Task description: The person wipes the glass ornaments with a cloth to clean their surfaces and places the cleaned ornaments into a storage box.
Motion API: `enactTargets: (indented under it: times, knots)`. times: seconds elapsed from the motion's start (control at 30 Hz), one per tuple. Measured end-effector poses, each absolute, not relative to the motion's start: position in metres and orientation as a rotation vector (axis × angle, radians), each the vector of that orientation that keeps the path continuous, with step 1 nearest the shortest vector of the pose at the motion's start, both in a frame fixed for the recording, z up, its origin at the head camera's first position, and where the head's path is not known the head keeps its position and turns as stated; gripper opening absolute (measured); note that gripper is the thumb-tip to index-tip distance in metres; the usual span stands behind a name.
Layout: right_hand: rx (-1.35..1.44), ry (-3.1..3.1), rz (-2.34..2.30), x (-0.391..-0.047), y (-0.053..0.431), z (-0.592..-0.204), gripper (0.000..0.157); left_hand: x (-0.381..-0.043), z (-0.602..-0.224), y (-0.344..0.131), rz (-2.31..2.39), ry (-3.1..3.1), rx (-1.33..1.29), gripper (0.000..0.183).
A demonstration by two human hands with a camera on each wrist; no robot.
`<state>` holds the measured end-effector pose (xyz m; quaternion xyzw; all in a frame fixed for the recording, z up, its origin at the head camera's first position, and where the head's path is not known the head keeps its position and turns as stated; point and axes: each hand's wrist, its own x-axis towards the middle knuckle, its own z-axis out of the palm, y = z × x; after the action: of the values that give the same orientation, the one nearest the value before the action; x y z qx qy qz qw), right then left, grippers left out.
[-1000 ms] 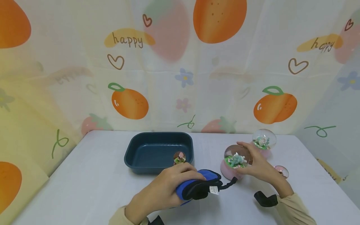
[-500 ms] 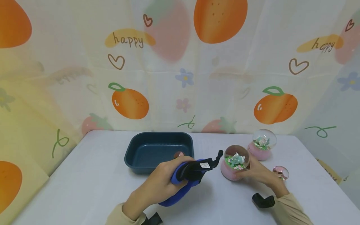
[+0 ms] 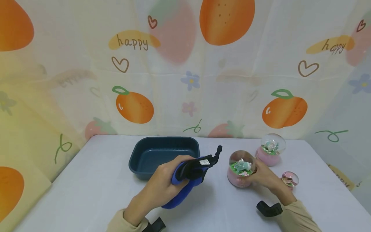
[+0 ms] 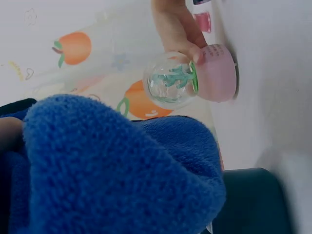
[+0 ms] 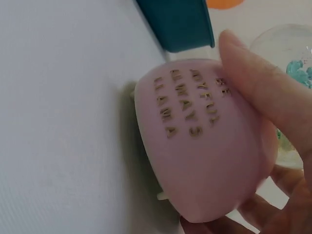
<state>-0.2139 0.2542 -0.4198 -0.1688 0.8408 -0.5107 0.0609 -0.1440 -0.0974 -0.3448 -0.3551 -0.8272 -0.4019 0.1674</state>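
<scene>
My left hand (image 3: 162,183) grips a blue fluffy cloth mitt (image 3: 183,195) with black backing, a white label and a black strap pointing up and right. In the left wrist view its blue pile (image 4: 112,161) fills much of the foreground. At the right, my right hand (image 3: 265,175) holds a snow globe (image 3: 240,178) by its pink base, thumb on one side and fingers round the other. The globe has a clear dome with a teal figure and greenery inside. Raised gold letters reading "BE JOYFUL ALWAYS LLAMA" mark the base (image 5: 209,161), whose small feet show close to the tabletop.
A dark teal tray (image 3: 136,172) stands behind my left hand. Behind the right hand is another pink-based snow globe (image 3: 268,158), and a small pink globe (image 3: 290,178) lies by the right wrist. A fruit-print curtain (image 3: 185,96) backs the white table (image 3: 87,193).
The left hand has shifted slightly left and turned the mitt, its strap swinging upward. It now hides the small globe at the tray's corner. My right hand has slid lower onto the snow globe's base.
</scene>
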Motion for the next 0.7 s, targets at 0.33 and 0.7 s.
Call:
enactTargets:
  times: [0.33,0.7]
  knots:
    - [-0.464,2.512,-1.607,-0.209,0.249,-0.414,0.080,-0.150,-0.348,-0.100,-1.263,-2.187,-0.921,0.052]
    - [-0.551,2.602,-1.615,-0.186,0.221,-0.379,0.066,-0.150,-0.347,-0.100,-1.356,-2.079,-0.809,0.039]
